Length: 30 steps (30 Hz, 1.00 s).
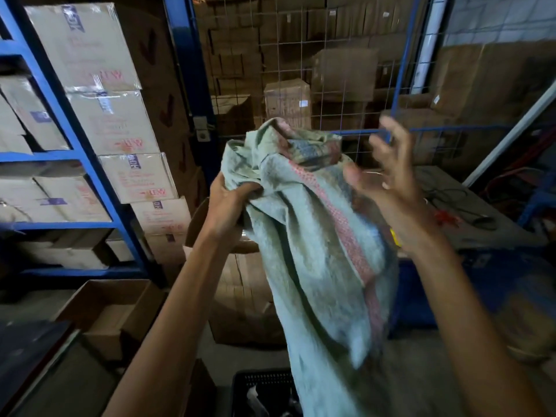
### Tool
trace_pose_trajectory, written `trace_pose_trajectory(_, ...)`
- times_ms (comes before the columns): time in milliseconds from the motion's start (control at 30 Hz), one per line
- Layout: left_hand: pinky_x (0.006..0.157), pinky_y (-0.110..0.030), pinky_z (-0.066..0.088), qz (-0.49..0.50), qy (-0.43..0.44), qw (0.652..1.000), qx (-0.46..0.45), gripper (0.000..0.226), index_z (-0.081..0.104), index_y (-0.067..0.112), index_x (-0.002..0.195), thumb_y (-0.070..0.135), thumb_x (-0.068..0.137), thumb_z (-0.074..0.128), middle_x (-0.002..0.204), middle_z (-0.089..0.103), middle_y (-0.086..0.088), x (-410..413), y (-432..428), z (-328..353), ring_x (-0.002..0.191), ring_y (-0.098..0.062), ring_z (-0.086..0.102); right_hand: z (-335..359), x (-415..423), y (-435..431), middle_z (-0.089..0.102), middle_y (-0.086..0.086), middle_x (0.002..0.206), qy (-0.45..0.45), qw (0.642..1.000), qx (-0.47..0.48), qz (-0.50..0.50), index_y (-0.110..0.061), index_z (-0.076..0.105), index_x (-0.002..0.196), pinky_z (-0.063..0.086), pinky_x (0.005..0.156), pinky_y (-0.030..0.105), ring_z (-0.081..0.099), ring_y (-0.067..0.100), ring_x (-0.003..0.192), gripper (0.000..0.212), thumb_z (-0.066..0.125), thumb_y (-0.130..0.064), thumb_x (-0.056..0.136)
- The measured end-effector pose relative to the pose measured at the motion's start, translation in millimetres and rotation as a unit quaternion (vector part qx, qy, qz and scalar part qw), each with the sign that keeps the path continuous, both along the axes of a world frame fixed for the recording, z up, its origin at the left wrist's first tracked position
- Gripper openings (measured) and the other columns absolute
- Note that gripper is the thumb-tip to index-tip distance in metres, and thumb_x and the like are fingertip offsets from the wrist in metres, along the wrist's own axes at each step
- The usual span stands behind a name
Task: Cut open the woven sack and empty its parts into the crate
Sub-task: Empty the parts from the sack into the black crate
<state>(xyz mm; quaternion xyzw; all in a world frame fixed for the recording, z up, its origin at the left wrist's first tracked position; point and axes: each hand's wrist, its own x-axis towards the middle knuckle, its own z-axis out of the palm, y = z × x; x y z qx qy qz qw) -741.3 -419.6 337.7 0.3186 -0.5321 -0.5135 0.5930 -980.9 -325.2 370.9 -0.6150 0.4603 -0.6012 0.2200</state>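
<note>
A pale green woven sack (316, 251) with a red stripe hangs limp in front of me, its bunched top end up at chest height. My left hand (231, 203) is shut on a fold of the sack near its top left. Just right of the sack, my right hand (391, 176) is blurred, its fingers spread and nothing held in them. Below the sack's lower end sits a black plastic crate (261, 383) with a perforated rim; a few pale parts show inside it.
Blue steel shelving (75, 152) with stacked cardboard boxes fills the left. An open cardboard box (120, 314) lies on the floor at the lower left, another carton (240, 296) stands behind the sack. A wire mesh cage (331, 85) of boxes is ahead. A grey table (481, 218) with cables stands at the right.
</note>
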Motion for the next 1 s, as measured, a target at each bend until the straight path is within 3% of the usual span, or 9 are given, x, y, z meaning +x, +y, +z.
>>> trace_pose_trajectory(100, 0.081, -0.041, 0.06, -0.002, 0.028, 0.999, 0.028, 0.055, 0.051, -0.003, 0.133, 0.001, 0.079, 0.064, 0.118, 0.067, -0.022, -4.0, -0.7, 0.2, 0.101, -0.033, 0.07, -59.4, -7.7, -0.7, 0.028, -0.01, 0.16, 0.076, 0.971, 0.193, 0.12, -0.045, 0.004, 0.152, 0.035, 0.116, 0.035, 0.034, 0.008, 0.144, 0.144, 0.095, -0.051, 0.041)
trace_pose_trajectory(233, 0.083, -0.038, 0.058, -0.023, -0.038, 0.997, 0.061, 0.068, 0.051, 0.007, 0.137, 0.009, 0.074, 0.077, 0.118, 0.071, -0.012, -38.3, 9.0, 3.4, 0.1, -0.025, 0.073, -106.4, 28.8, -27.4, 0.077, -0.02, 0.089, -0.035, 0.979, 0.189, 0.071, -0.024, 0.07, 0.101, 0.056, 0.078, 0.012, 0.069, -0.012, 0.083, 0.039, 0.088, -0.008, 0.07)
trace_pose_trajectory(367, 0.096, -0.038, 0.055, -0.011, -0.116, 0.993, 0.002, 0.122, 0.012, 0.04, 0.151, 0.041, 0.06, 0.093, 0.141, 0.054, -0.007, 8.2, 14.1, -11.1, 0.122, -0.017, 0.063, -89.3, 43.3, -44.0, 0.074, -0.009, 0.084, -0.154, 0.969, 0.192, -0.024, -0.025, 0.072, 0.092, 0.054, 0.066, 0.021, 0.068, 0.002, 0.073, 0.027, 0.081, -0.006, 0.075)
trace_pose_trajectory(500, 0.112, -0.048, 0.042, -0.047, -0.213, 0.976, 0.011, 0.153, -0.011, 0.031, 0.156, 0.055, 0.046, 0.093, 0.158, 0.033, -0.002, 55.2, 37.9, -82.5, 0.142, -0.009, 0.043, -50.6, 28.4, -48.7, 0.078, -0.004, 0.078, -0.229, 0.959, 0.164, -0.035, -0.019, 0.076, 0.085, 0.059, 0.063, 0.024, 0.075, 0.01, 0.073, 0.021, 0.084, -0.011, 0.067)
trace_pose_trajectory(567, 0.107, -0.043, 0.049, -0.134, -0.274, 0.951, 0.041, 0.142, 0.003, 0.025, 0.157, 0.037, 0.05, 0.095, 0.152, 0.039, 0.015, 30.8, 50.3, -117.8, 0.131, 0.009, 0.048, -39.0, 42.7, -52.0, 0.08, 0.004, 0.089, -0.243, 0.955, 0.17, -0.007, -0.014, 0.078, 0.093, 0.064, 0.071, 0.031, 0.077, 0.017, 0.082, 0.028, 0.085, -0.014, 0.066)
trace_pose_trajectory(667, 0.086, -0.032, 0.062, -0.141, -0.206, 0.957, 0.15, 0.059, 0.07, 0.028, 0.118, 0.028, 0.064, 0.092, 0.115, 0.076, 0.01, -30.3, 58.6, -154.7, 0.102, -0.004, 0.072, -44.8, 87.6, -55.7, 0.078, 0.006, 0.101, -0.185, 0.961, 0.204, 0.01, -0.011, 0.075, 0.104, 0.062, 0.085, 0.037, 0.075, 0.02, 0.093, 0.035, 0.085, -0.017, 0.071)
trace_pose_trajectory(733, 0.076, -0.028, 0.06, -0.029, -0.096, 0.967, 0.235, 0.039, 0.074, 0.031, 0.102, 0.033, 0.065, 0.087, 0.102, 0.078, 0.009, -55.3, 56.3, -167.0, 0.096, -0.015, 0.074, -53.6, 105.6, -58.1, 0.075, 0.004, 0.111, -0.078, 0.978, 0.193, 0.025, -0.011, 0.07, 0.115, 0.057, 0.097, 0.038, 0.071, 0.017, 0.105, 0.049, 0.087, -0.025, 0.072)
trace_pose_trajectory(900, 0.101, -0.045, 0.054, -0.004, 0.044, 0.933, 0.357, 0.055, 0.068, 0.009, 0.126, 0.031, 0.076, 0.077, 0.122, 0.073, -0.011, -35.5, 51.1, -175.1, 0.114, -0.03, 0.068, -90.7, 51.9, -49.6, 0.036, 0.005, 0.157, 0.073, 0.98, 0.142, 0.12, -0.018, 0.019, 0.156, 0.039, 0.105, 0.013, 0.038, 0.01, 0.138, 0.111, 0.089, -0.029, 0.07)
trace_pose_trajectory(1000, 0.095, -0.04, 0.058, -0.01, 0.081, 0.932, 0.354, 0.04, 0.071, 0.005, 0.119, 0.026, 0.084, 0.072, 0.113, 0.076, -0.011, -14.9, 50.3, -163.6, 0.108, -0.028, 0.071, -148.9, 20.1, -34.2, 0.009, -0.008, 0.164, 0.135, 0.922, 0.293, 0.214, -0.03, -0.006, 0.158, 0.028, 0.118, 0.03, 0.015, 0.01, 0.148, 0.132, 0.09, -0.032, 0.067)
